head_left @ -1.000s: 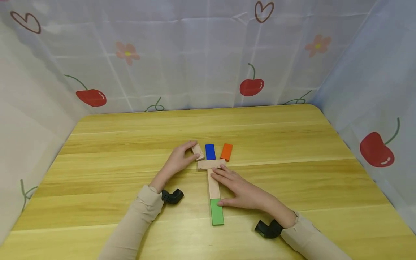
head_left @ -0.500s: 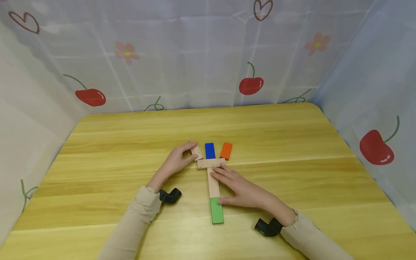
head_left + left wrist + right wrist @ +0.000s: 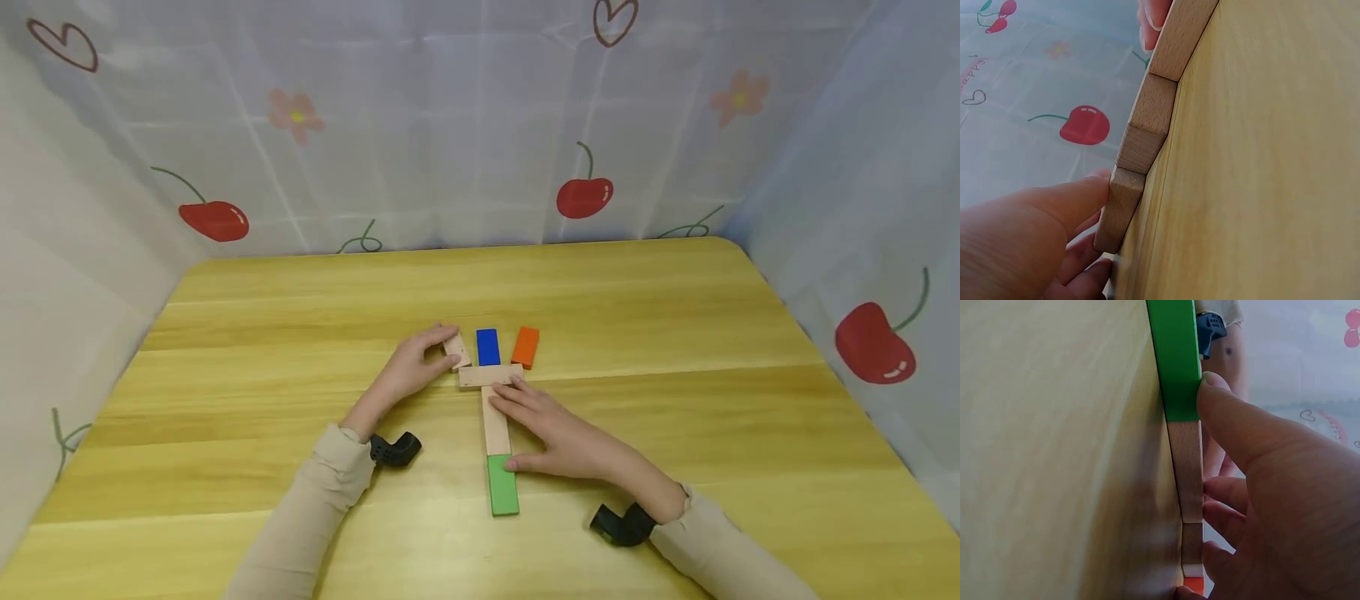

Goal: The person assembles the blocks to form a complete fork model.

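Flat wooden blocks form a pattern on the table. My left hand (image 3: 408, 367) pinches a slanted plain block (image 3: 457, 350) between thumb and fingers at the upper left; its near end sits against a plain crosswise block (image 3: 480, 377). My right hand (image 3: 562, 433) rests over the blocks with fingers spread. Its thumb touches the green block (image 3: 504, 492), and its other fingertips lie on the lengthwise plain block (image 3: 495, 425) and the right end of the crosswise one. A blue block (image 3: 487, 347) and a tilted orange block (image 3: 526, 347) lie beyond the crosswise block.
The wood-grain table (image 3: 262, 333) is bordered by a pale curtain (image 3: 435, 150) printed with cherries, flowers and hearts. Black curved devices sit at the left wrist (image 3: 396, 450) and right wrist (image 3: 622, 525).
The slanted plain block under my left hand has shifted slightly left along the crosswise block. My right hand keeps its place. The head view has moved a little.
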Demonstrator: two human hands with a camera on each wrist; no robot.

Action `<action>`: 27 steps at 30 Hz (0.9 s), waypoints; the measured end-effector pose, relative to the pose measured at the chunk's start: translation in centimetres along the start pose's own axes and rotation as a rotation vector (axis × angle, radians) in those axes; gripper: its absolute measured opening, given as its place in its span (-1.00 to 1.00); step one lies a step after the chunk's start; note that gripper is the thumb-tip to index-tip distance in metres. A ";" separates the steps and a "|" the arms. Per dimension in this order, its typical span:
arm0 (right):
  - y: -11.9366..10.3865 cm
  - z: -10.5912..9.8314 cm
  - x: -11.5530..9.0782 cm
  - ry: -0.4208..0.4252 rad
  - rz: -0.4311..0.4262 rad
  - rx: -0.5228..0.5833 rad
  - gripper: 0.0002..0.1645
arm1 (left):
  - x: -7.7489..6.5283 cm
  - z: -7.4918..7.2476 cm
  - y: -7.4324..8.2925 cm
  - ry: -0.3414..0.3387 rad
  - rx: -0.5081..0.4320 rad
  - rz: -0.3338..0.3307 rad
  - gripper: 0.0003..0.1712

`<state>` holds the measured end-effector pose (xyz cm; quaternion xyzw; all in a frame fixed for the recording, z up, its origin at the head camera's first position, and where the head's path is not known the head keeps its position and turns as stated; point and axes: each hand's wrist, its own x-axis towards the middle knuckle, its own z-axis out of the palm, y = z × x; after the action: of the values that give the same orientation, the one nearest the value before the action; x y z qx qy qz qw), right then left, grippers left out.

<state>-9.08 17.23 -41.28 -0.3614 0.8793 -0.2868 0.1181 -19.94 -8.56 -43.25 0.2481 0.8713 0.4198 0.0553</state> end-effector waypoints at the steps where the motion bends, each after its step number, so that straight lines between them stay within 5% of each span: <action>1: 0.0 0.0 -0.1 -0.004 0.001 0.001 -0.03 | 0.0 0.0 0.1 -0.006 -0.001 -0.002 -0.44; 27: -0.3 0.1 -0.3 -0.025 0.026 -0.012 -0.03 | -0.5 0.0 0.3 -0.009 -0.011 -0.018 -0.44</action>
<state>-8.64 17.25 -41.18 -0.3541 0.8841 -0.2756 0.1306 -19.40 -8.68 -43.09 0.2419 0.8709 0.4230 0.0641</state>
